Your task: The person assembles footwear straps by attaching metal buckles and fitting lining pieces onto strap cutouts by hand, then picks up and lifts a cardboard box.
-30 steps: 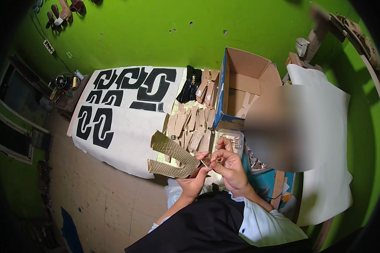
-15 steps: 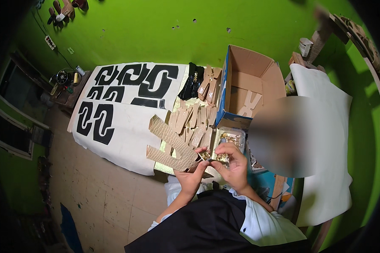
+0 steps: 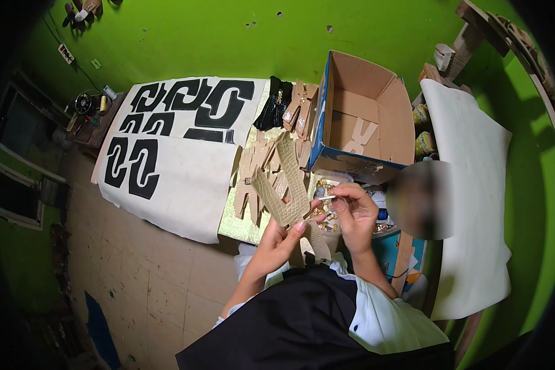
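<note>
A beige, crocodile-patterned leather upper piece (image 3: 296, 192), cut with forked straps, is pinched in my left hand (image 3: 274, 245) above the table's near edge. Two straps point away from me; others hang toward my lap. My right hand (image 3: 359, 217) is raised just beside it, thumb and fingers closed on a small, thin whitish strip (image 3: 327, 197). What exactly that strip is cannot be made out. Beneath the right fingers sits a clear plastic tub (image 3: 317, 179) of gold-coloured metal fittings, partly hidden by the hand.
Similar beige cut pieces (image 3: 247, 196) lie piled behind my left hand. A black bundle (image 3: 274, 106) and a tan bundle (image 3: 300, 106) rest farther back. An open cardboard box (image 3: 388, 132) stands to the right. White sheets with black cut shapes (image 3: 147, 168) cover the table's left.
The leather piece has turned so its straps point farther away from me. My right hand has moved apart from it, to the right and up, now with the whitish strip showing in its fingers.
</note>
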The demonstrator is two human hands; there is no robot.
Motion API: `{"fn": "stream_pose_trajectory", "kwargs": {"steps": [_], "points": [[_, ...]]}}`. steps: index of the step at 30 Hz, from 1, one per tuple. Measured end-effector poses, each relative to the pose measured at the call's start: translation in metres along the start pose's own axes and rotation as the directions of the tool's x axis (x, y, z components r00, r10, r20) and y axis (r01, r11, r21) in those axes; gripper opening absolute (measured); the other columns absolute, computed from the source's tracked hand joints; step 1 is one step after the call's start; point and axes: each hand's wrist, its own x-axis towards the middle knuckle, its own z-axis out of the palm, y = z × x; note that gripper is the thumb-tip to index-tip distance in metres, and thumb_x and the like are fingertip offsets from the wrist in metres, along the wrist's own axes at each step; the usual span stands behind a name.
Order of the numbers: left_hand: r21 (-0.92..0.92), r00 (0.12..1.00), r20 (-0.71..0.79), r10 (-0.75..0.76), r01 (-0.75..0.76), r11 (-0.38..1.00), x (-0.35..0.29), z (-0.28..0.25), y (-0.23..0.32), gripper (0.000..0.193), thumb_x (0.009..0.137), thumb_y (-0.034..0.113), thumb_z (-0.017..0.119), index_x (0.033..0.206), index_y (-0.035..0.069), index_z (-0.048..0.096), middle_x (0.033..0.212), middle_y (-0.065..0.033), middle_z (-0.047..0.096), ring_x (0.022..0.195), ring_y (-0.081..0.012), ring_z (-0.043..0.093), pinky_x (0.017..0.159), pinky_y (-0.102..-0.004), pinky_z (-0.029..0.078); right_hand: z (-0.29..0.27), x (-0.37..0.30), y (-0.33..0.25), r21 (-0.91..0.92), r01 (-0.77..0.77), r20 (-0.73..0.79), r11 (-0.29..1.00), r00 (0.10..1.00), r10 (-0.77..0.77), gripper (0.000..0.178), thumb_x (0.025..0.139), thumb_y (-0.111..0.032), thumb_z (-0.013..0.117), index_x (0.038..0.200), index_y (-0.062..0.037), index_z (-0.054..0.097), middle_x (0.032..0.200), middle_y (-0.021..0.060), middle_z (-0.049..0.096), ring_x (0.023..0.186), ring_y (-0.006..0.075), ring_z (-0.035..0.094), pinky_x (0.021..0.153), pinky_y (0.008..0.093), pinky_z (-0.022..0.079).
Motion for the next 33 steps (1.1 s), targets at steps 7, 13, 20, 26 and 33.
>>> {"fn": "stream_pose_trajectory", "kwargs": {"steps": [7, 13, 20, 26, 33], "points": [[0.023, 0.978, -0.207, -0.020, 0.025, 0.999, 0.000, -0.006, -0.005, 0.019, 0.082, 0.005, 0.059, 0.098, -0.005, 0.054, 0.091, -0.0097, 0.062, 0.081, -0.0116, 0.059, 0.072, -0.0233, 0.048, -0.014, 0.000, -0.011, 0.281, -0.144, 0.313, 0.949, 0.948, 0.052, 0.010, 0.076, 0.005, 0.059, 0.084, -0.0010, 0.061, 0.085, 0.0080, 0.057, 0.080, 0.0148, 0.054, 0.072, 0.0248, 0.042], [0.168, 0.987, -0.159, 0.014, 0.013, 0.986, -0.003, -0.008, -0.001, 0.024, 0.090, 0.014, 0.049, 0.071, 0.000, 0.052, 0.063, 0.0044, 0.046, 0.057, -0.0018, 0.035, 0.048, -0.0190, 0.029, -0.007, -0.003, -0.009, 0.122, -0.185, 0.404, 0.975, 0.907, 0.121, 0.010, 0.074, 0.004, 0.063, 0.083, -0.0004, 0.062, 0.082, 0.0079, 0.061, 0.080, 0.0151, 0.058, 0.072, 0.0255, 0.044], [0.324, 0.986, -0.163, 0.019, 0.036, 0.945, -0.005, -0.003, 0.002, 0.030, 0.091, 0.016, 0.047, 0.067, -0.001, 0.045, 0.057, 0.0044, 0.037, 0.054, -0.0032, 0.030, 0.046, -0.0213, 0.025, -0.010, 0.000, -0.010, 0.018, -0.244, 0.411, 0.970, 0.886, 0.215, 0.011, 0.069, 0.004, 0.067, 0.079, 0.0012, 0.063, 0.079, 0.0091, 0.063, 0.075, 0.0159, 0.059, 0.070, 0.0263, 0.046], [0.401, 0.982, -0.183, 0.046, 0.032, 0.915, -0.005, -0.003, 0.002, 0.027, 0.090, 0.014, 0.049, 0.070, -0.004, 0.047, 0.055, 0.0014, 0.040, 0.054, -0.0044, 0.032, 0.045, -0.0227, 0.027, -0.011, 0.003, -0.017, -0.084, -0.202, 0.456, 0.976, 0.863, 0.218, 0.010, 0.071, 0.002, 0.066, 0.081, 0.0016, 0.064, 0.079, 0.0091, 0.065, 0.075, 0.0132, 0.061, 0.070, 0.0251, 0.047], [0.469, 0.978, -0.185, 0.098, 0.001, 0.883, -0.007, -0.004, 0.004, 0.019, 0.089, 0.012, 0.051, 0.083, -0.005, 0.057, 0.056, -0.0025, 0.045, 0.054, -0.0049, 0.037, 0.046, -0.0225, 0.032, -0.007, -0.005, -0.009, -0.002, -0.261, 0.327, 0.965, 0.912, 0.248, 0.010, 0.071, 0.003, 0.066, 0.080, 0.0012, 0.064, 0.080, 0.0083, 0.065, 0.076, 0.0129, 0.061, 0.071, 0.0246, 0.047]]}}
